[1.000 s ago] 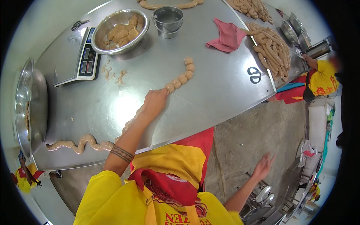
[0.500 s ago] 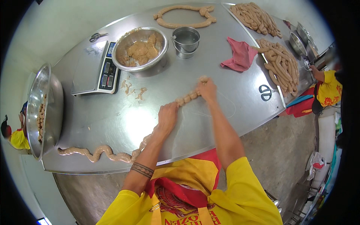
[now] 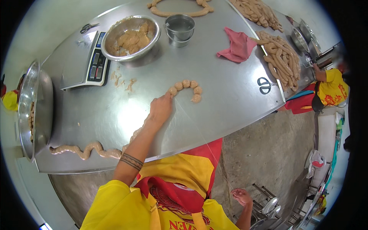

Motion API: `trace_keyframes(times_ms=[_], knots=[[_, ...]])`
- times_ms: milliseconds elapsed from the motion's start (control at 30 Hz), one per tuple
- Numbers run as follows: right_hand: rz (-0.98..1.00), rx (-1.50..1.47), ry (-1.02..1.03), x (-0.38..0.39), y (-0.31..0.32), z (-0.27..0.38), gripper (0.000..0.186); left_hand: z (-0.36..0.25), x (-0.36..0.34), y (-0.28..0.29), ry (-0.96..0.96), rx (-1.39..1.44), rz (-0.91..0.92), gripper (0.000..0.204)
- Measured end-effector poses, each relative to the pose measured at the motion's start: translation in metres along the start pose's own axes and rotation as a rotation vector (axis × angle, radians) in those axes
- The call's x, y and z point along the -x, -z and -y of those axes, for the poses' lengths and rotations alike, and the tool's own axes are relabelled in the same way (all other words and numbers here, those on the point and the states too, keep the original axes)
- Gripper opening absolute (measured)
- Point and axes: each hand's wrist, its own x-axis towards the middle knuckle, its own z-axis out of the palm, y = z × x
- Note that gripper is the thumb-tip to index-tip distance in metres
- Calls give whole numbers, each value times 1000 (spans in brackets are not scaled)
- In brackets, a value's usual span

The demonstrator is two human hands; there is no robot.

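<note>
My left hand (image 3: 161, 108) pinches a string of sausage on the steel table, just below its tied part. Beyond my fingers several small round sausage links (image 3: 186, 84) curl in a hook to the right. The untied sausage (image 3: 92, 149) runs under my left forearm and lies in waves along the near left edge. A thin white thread (image 3: 196, 128) stretches from the pinched spot over the table edge to my right hand (image 3: 242, 196). That hand is low at the right, off the table, its fingers closed on the thread.
A bowl of ground meat (image 3: 132, 23), a scale (image 3: 89, 71), a small bucket (image 3: 179, 32) and a pink cloth (image 3: 238, 45) stand or lie farther back. Scissors (image 3: 264, 86) lie at the right, near piled sausages (image 3: 281, 61). A large basin (image 3: 44, 111) stands left; a co-worker (image 3: 332, 86) is at right.
My right hand has left the links and swung down to the right, drawing the thread taut. The links now curl in a hook. The whole view has shifted slightly.
</note>
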Motion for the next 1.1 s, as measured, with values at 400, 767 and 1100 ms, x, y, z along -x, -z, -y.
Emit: trace_keyframes(times_ms=[400, 767, 1100], knots=[[-629, 453, 756, -48, -43, 136, 51, 23, 9, 19, -100, 9, 202, 26], [-564, 1370, 1261, -215, -371, 380, 74, -3, 30, 7, -241, -49, -53, 18], [-396, 724, 811, -91, -135, 137, 61, -15, 17, 16, -113, 56, 94, 16]])
